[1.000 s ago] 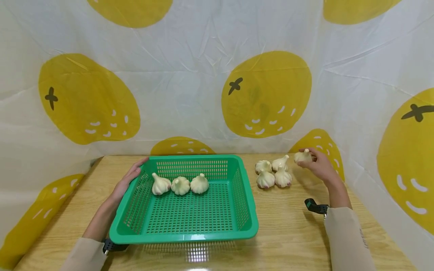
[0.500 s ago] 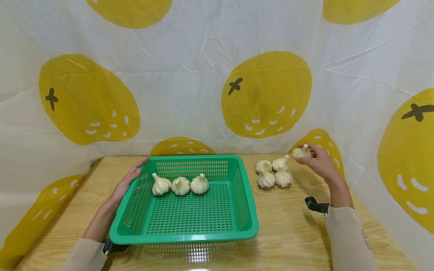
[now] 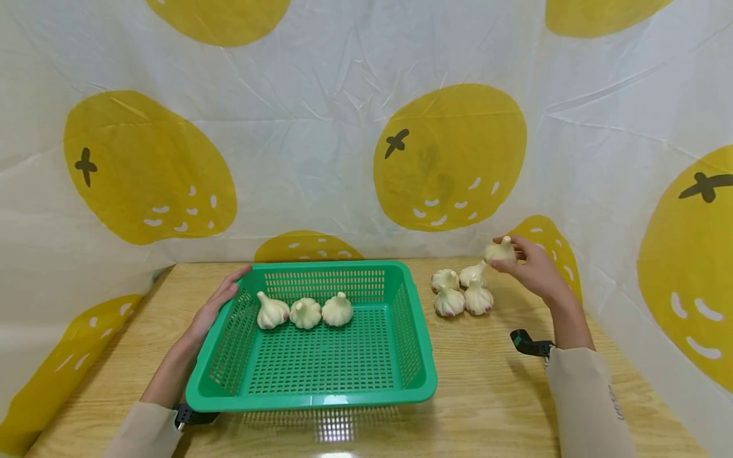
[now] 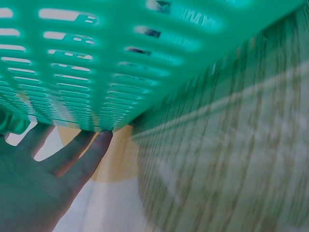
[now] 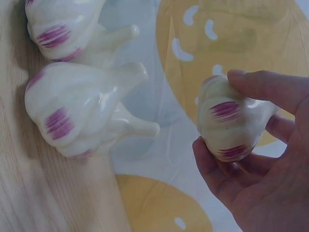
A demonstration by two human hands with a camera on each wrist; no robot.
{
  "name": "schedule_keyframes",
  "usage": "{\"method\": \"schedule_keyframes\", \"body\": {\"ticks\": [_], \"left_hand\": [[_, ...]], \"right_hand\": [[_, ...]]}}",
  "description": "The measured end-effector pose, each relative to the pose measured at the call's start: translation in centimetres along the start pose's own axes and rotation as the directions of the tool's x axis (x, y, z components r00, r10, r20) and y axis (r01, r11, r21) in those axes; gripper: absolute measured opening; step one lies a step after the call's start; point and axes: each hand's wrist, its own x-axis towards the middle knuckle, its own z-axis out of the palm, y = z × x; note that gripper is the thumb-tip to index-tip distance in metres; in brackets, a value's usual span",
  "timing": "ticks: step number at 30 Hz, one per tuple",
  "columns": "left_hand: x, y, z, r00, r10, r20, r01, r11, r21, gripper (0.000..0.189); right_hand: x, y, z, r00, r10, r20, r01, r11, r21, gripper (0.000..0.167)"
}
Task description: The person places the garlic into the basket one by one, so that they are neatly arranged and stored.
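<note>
A garlic bulb [image 3: 499, 252] is gripped between the thumb and fingers of my right hand [image 3: 535, 270], lifted off the table beside the back right group. The right wrist view shows purple streaks on this held garlic bulb [image 5: 227, 121]. Several more garlic bulbs [image 3: 477, 299] stand close together on the table, just left of and below that hand. My left hand [image 3: 209, 312] rests against the left side of a green plastic basket [image 3: 426, 356]; in the left wrist view its fingers [image 4: 79, 152] reach along the slotted wall. Three garlic bulbs [image 3: 305, 313] sit in a row inside the basket.
The wooden table [image 3: 481, 381] extends to the right of the basket and in front of it. A white cloth [image 3: 321, 159] printed with yellow fruit hangs right behind the table's back edge.
My right hand has raised the garlic bulb and carried it left, toward the group on the table. The left hand and the basket have stayed in place.
</note>
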Motion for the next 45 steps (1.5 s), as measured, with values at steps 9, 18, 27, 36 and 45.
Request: {"method": "schedule_keyframes", "body": {"ticks": [9, 18, 27, 36, 45], "left_hand": [[0.0, 0.3, 0.1, 1.000, 0.021, -0.017, -0.021, 1.000, 0.017, 0.054], [-0.1, -0.1, 0.1, 1.000, 0.004, 0.002, -0.004, 1.000, -0.020, 0.053], [-0.1, -0.1, 0.0, 1.000, -0.012, -0.004, 0.012, 1.000, -0.021, 0.055], [-0.2, -0.1, 0.0, 1.000, -0.017, -0.001, 0.017, 1.000, -0.026, 0.055], [-0.1, 0.0, 0.0, 1.000, -0.016, 0.006, 0.016, 0.999, -0.031, 0.056]], "right_hand": [[0.2, -1.3, 0.0, 1.000, -0.013, -0.004, 0.013, 1.000, -0.005, 0.056], [-0.4, -2.7, 0.4, 1.000, -0.012, 0.011, 0.012, 1.000, -0.017, 0.055], [-0.2, -3.7, 0.4, 0.999, -0.022, 0.028, 0.023, 1.000, -0.017, 0.057], [-0.3, -4.7, 0.8, 0.997, -0.080, 0.022, 0.080, 0.997, 0.005, 0.053], [-0.4, -5.6, 1.3, 0.994, -0.105, 0.006, 0.105, 0.994, 0.021, 0.053]]}}
